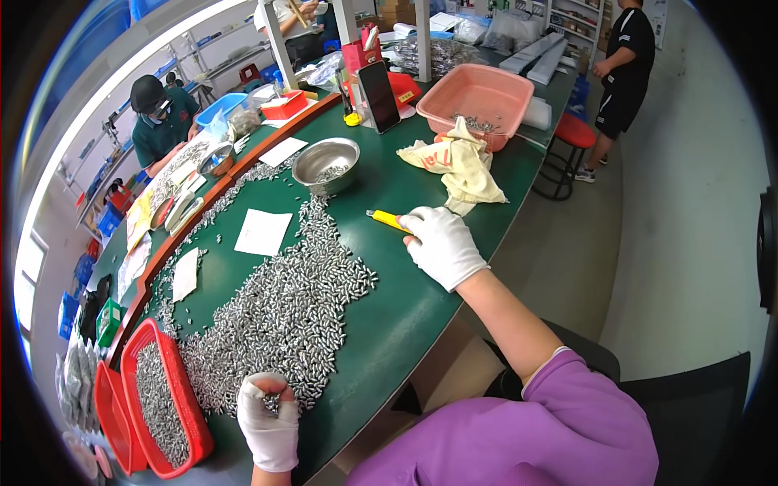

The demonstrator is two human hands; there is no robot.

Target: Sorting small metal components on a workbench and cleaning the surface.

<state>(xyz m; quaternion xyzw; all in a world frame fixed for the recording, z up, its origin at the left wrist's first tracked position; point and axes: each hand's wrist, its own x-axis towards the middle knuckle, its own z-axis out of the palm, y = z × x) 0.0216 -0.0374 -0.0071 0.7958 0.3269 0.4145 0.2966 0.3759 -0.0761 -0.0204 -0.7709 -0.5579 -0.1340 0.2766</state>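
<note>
My right hand [442, 245], in a white glove, is closed round a yellow box cutter [387, 219] just above the green table [374, 324]. Only the cutter's front part sticks out past my fingers. At the lower left my left hand [270, 421], gloved too but with bare fingertips, is curled at the near edge of a large heap of small silvery metal pieces [275, 316]. Its fingertips are pressed together, and what they hold, if anything, is too small to make out. Beside it stands a red basket [197, 421] filled with the same pieces.
A steel bowl [340, 182] holds some metal pieces. Beyond it stand a phone [378, 97], a pink basket [421, 105] and a crumpled cream cloth [470, 182]. White paper [263, 232] lies by the heap. A wooden divider [235, 172] separates a co-worker [158, 121]; another person [628, 65] stands right.
</note>
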